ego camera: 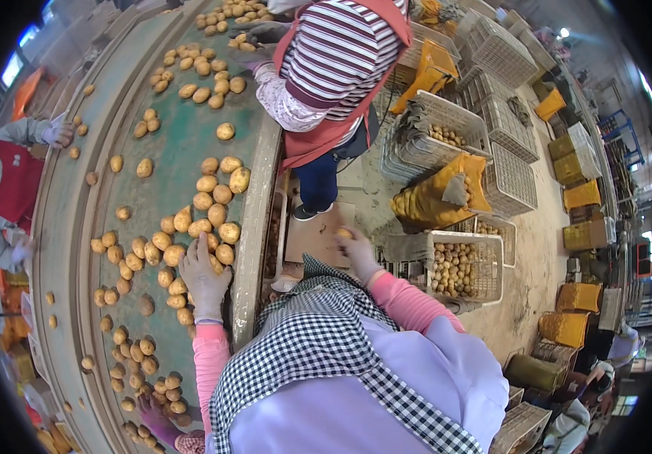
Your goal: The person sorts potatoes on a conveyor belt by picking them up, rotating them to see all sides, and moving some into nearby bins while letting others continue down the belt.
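Observation:
My gloved left hand [204, 281] reaches over the green conveyor belt [175, 130]. Its fingers rest against a loose row of potatoes [216, 214], and no firm grip on any of them shows. Out to my right, beside the belt's metal rim [245, 295], my gloved right hand [357, 252] has a potato [344, 232] at its fingertips, slightly blurred. Beyond that hand stands a plastic crate [495, 272] partly filled with potatoes. The checked apron [303, 340] on my body covers the space between my two arms.
A co-worker in a striped top [340, 57] stands ahead at the belt. Another, in a red apron [11, 181], works across it; a purple-gloved hand [156, 417] reaches in below. An orange mesh sack [428, 198] and stacked crates [510, 179] stand on the right.

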Action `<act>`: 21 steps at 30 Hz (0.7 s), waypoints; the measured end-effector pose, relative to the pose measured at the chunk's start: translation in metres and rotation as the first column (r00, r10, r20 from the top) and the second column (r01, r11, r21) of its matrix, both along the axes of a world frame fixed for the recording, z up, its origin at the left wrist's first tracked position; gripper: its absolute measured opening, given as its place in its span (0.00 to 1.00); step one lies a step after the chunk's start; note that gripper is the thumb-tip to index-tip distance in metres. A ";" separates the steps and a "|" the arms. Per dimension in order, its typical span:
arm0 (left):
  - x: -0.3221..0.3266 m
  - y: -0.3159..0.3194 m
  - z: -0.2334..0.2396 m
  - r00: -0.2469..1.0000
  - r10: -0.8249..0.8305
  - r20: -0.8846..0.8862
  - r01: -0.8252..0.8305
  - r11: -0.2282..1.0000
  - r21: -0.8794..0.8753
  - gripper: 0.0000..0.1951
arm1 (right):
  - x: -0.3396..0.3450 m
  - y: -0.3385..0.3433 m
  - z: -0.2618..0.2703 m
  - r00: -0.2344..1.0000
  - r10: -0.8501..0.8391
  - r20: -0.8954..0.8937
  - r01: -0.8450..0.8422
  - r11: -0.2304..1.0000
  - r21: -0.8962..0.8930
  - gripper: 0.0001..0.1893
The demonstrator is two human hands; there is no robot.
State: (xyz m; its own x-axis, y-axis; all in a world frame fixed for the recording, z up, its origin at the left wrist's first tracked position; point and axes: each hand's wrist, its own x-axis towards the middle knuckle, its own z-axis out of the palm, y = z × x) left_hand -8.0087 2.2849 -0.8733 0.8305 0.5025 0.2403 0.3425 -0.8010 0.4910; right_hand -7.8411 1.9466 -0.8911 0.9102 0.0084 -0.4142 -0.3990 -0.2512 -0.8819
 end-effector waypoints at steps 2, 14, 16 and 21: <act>0.003 0.004 0.001 1.000 -0.013 0.003 0.013 1.000 0.016 0.47 | 0.021 -0.072 -0.005 0.967 -0.249 0.054 0.250 0.968 0.002 0.16; -0.062 -0.023 0.001 0.996 -0.047 0.074 0.042 0.997 0.070 0.36 | 0.077 -0.086 0.049 0.908 -0.219 0.358 0.154 0.967 0.201 0.09; -0.082 -0.032 0.007 0.994 0.034 0.107 -0.035 0.999 0.005 0.29 | 0.039 -0.017 0.015 0.929 0.114 0.352 -0.130 0.991 0.024 0.11; -0.150 -0.045 -0.029 0.954 0.297 0.037 -0.297 0.955 -0.005 0.12 | -0.032 0.149 0.081 -0.135 0.708 0.693 -0.464 0.573 -0.676 0.12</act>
